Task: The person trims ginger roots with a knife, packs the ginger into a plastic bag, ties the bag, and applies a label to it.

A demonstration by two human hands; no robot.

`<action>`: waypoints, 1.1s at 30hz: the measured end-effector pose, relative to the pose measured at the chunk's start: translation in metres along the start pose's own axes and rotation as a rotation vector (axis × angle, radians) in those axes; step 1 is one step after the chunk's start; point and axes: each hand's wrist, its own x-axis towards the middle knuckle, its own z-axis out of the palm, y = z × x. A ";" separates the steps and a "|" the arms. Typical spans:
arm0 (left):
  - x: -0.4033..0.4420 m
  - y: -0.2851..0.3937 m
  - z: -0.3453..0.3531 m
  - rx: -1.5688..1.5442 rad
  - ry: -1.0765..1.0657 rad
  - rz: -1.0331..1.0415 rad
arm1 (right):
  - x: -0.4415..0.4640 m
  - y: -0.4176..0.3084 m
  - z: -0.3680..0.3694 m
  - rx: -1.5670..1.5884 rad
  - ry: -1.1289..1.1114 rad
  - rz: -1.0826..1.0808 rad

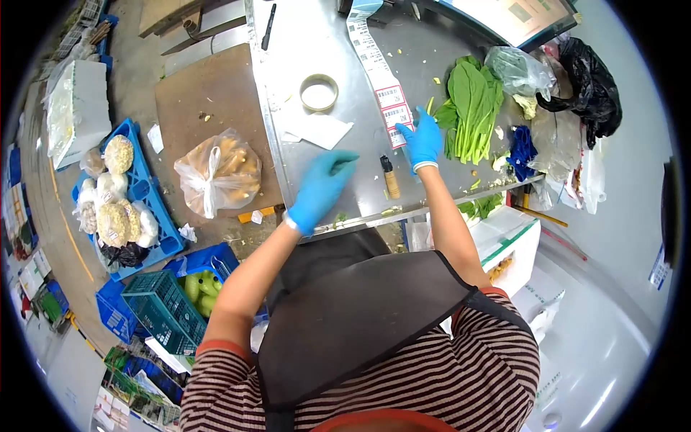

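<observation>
My left hand (324, 189), in a blue glove, hovers over the metal table's front part with its fingers loosely bent and apart, nothing visible in it. My right hand (425, 142), also gloved in blue, is at the lower end of a long strip of printed labels (394, 115); its thumb and forefinger are spread beside the strip's edge. A knife-like tool with a wooden handle (391, 180) lies between the hands. Leafy greens (475, 108) lie just right of my right hand. A tape roll (319, 93) and white paper (320, 131) lie beyond my left hand.
A tied plastic bag of brownish produce (219, 173) rests on the brown board (173, 101) at left. A black pen (269, 27) lies at the back. Plastic bags (518, 70) and a blue cloth (522, 153) are at right. Crates (165, 309) stand lower left.
</observation>
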 end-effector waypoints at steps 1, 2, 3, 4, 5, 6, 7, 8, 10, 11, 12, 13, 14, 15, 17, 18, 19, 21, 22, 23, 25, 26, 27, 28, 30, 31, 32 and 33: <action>0.015 0.002 0.013 0.012 -0.027 -0.033 | 0.003 0.003 0.004 -0.007 -0.016 -0.048; 0.030 0.002 0.023 0.025 -0.056 -0.065 | 0.005 0.005 0.005 0.164 -0.058 0.030; 0.045 0.000 0.033 0.018 -0.012 -0.099 | 0.007 0.008 0.005 0.334 -0.098 0.112; 0.059 -0.004 0.042 0.010 0.030 -0.134 | 0.008 0.008 0.003 0.503 -0.139 0.196; 0.068 -0.002 0.049 0.001 0.070 -0.170 | 0.006 0.004 -0.008 0.728 -0.114 0.174; 0.075 0.000 0.055 -0.039 0.061 -0.219 | 0.002 0.002 -0.022 0.872 -0.186 0.236; 0.080 0.009 0.061 -0.081 0.051 -0.269 | -0.004 -0.003 -0.039 1.013 -0.258 0.298; 0.083 0.014 0.066 -0.125 0.041 -0.316 | -0.012 -0.006 -0.051 1.153 -0.328 0.358; 0.090 0.007 0.072 -0.155 -0.053 -0.331 | -0.030 -0.011 -0.067 1.115 -0.385 0.361; 0.091 -0.005 0.073 -0.169 -0.095 -0.330 | -0.037 -0.016 -0.078 1.033 -0.436 0.366; 0.092 -0.017 0.074 -0.185 -0.134 -0.331 | -0.042 -0.018 -0.084 0.950 -0.488 0.370; 0.080 0.000 0.078 -0.136 -0.062 -0.265 | -0.048 -0.023 -0.083 0.876 -0.242 0.237; 0.075 -0.002 0.079 -0.086 -0.060 -0.250 | -0.046 -0.022 -0.087 0.699 -0.147 0.032; 0.071 -0.005 0.078 -0.035 -0.059 -0.235 | -0.039 -0.021 -0.094 0.520 -0.048 -0.169; 0.064 -0.008 0.074 0.127 -0.097 -0.183 | -0.029 -0.029 -0.108 0.333 -0.011 -0.457; 0.060 -0.008 0.073 0.267 -0.133 -0.188 | -0.028 -0.032 -0.103 0.251 -0.073 -0.552; 0.054 0.009 0.074 0.406 -0.170 -0.191 | -0.026 -0.036 -0.098 0.166 -0.133 -0.647; 0.044 0.014 0.074 0.586 -0.188 -0.116 | -0.028 -0.040 -0.087 0.077 -0.115 -0.804; 0.042 0.006 0.071 0.585 -0.178 -0.084 | -0.030 -0.040 -0.083 0.086 -0.117 -0.823; 0.040 -0.005 0.068 0.584 -0.166 -0.054 | -0.032 -0.040 -0.080 0.097 -0.123 -0.845; 0.035 -0.018 0.062 0.611 -0.136 -0.011 | -0.034 -0.043 -0.080 0.207 -0.130 -0.846; 0.032 -0.022 0.061 0.639 -0.119 0.003 | -0.034 -0.044 -0.078 0.317 -0.208 -0.694; 0.030 -0.026 0.061 0.665 -0.100 0.017 | -0.036 -0.043 -0.073 0.422 -0.286 -0.540; 0.027 -0.022 0.062 0.581 -0.089 -0.046 | -0.038 -0.041 -0.066 0.521 -0.365 -0.383; 0.021 -0.012 0.061 0.413 -0.054 -0.168 | -0.036 -0.028 -0.051 0.946 -0.423 0.194; 0.021 -0.020 0.057 0.302 -0.041 -0.217 | -0.026 0.001 -0.020 0.992 -0.375 0.184; 0.024 -0.037 0.052 0.275 -0.043 -0.261 | -0.019 0.009 -0.019 1.142 -0.371 0.417; 0.026 -0.060 0.050 0.226 -0.005 -0.252 | -0.010 0.024 -0.011 1.084 -0.255 0.358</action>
